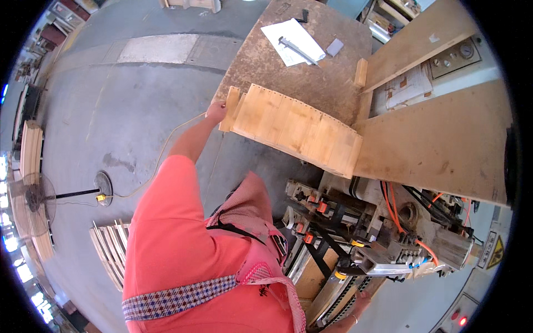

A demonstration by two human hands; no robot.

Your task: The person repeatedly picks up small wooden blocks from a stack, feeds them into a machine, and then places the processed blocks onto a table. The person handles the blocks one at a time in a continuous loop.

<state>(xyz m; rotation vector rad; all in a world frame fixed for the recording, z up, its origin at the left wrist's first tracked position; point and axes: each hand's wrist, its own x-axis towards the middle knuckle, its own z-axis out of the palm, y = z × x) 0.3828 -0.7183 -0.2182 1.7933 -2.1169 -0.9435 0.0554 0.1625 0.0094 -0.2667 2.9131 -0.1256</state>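
The left hand (216,111) reaches out with its fingers closed on the end of a row of pale wooden slats (294,129), which lies along the near edge of the chipboard worktop (277,66). Beyond the fingers on the worktop lie a paper sheet (291,40) with a caliper (297,50) on it and a small grey block (335,47). Right of the slats stands a machine (383,222) with orange cables. The right hand (361,305) shows low by the machine; whether its fingers are open I cannot tell. A fan (33,200) stands on the floor to the left.
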